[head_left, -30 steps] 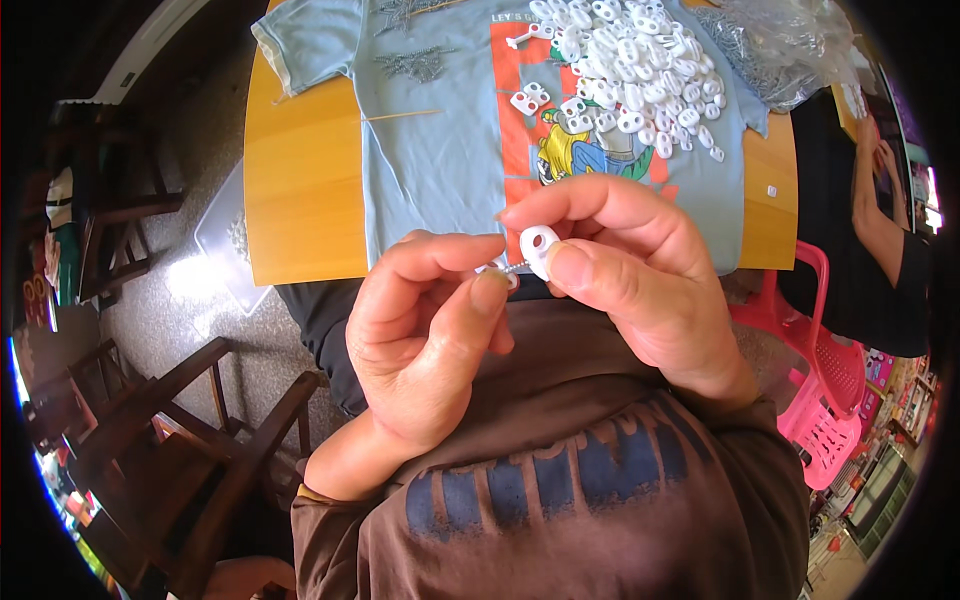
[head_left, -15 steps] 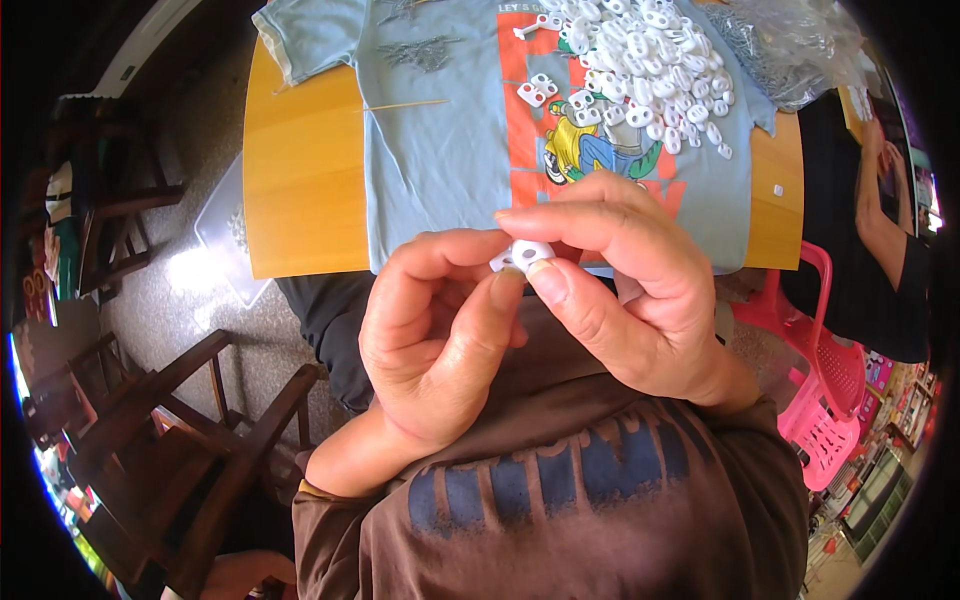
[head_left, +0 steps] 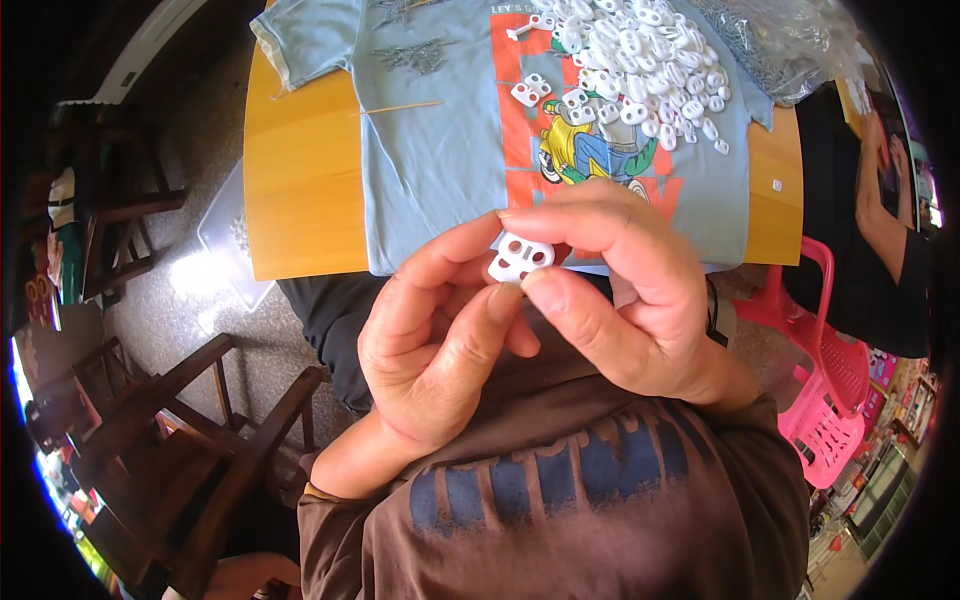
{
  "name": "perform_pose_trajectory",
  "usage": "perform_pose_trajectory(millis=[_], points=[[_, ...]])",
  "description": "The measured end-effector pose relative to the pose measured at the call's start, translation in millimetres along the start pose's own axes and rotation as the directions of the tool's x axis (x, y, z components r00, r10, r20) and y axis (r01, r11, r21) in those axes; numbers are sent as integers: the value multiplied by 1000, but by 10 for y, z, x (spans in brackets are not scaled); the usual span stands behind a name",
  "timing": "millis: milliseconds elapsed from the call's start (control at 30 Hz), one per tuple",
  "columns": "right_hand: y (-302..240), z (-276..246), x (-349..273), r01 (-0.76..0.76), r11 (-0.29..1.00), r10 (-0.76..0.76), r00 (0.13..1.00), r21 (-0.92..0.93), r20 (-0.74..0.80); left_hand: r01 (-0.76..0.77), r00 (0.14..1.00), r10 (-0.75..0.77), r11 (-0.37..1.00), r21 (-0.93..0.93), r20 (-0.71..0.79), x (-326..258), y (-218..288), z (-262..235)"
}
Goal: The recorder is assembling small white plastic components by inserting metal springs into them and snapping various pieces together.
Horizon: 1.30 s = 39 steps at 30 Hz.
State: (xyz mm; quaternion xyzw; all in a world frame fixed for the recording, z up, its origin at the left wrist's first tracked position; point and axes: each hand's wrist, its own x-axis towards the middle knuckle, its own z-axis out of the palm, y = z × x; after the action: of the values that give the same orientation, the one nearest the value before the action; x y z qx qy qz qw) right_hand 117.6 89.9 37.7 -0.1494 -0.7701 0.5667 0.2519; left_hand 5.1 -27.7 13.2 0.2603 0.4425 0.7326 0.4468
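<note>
A small white plastic piece with two holes (head_left: 520,259) is pinched between the fingertips of both hands, close to my chest. My left hand (head_left: 430,340) grips it from below and the left with thumb and forefinger. My right hand (head_left: 620,290) holds it from above and the right. Beyond them a light blue printed T-shirt (head_left: 440,150) lies spread on a yellow wooden table (head_left: 300,180). A heap of several white plastic pieces (head_left: 640,70) rests on the shirt's far right part.
A clear bag of small metal parts (head_left: 790,45) lies at the table's far right. Another person in black (head_left: 880,230) sits to the right beside a pink plastic chair (head_left: 825,380). Dark wooden chairs (head_left: 170,430) stand at my left. A thin stick (head_left: 400,107) lies on the shirt.
The white piece has been turned so that its two holes face the camera. Both hands stayed together and shifted slightly with it.
</note>
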Motion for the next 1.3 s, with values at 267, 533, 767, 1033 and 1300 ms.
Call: perform_pose_trajectory(millis=[267,533,767,1033,1300], points=[[39,3,3,109,991,-107,994,-82,20,68,998,-68,985,-159,4,-24,26,2],[133,82,-15,212,964,-212,977,-159,15,178,984,-174,938,-299,39,4,59,17],[213,149,-27,282,953,-284,959,-108,-4,150,989,-143,945,-292,44,-40,15,35],[249,238,-31,410,908,-419,897,-89,-142,3,998,5,989,-151,57,-123,-43,44],[312,285,-27,484,868,-497,842,-112,-210,-71,989,79,995,-69,125,-126,-79,11]])
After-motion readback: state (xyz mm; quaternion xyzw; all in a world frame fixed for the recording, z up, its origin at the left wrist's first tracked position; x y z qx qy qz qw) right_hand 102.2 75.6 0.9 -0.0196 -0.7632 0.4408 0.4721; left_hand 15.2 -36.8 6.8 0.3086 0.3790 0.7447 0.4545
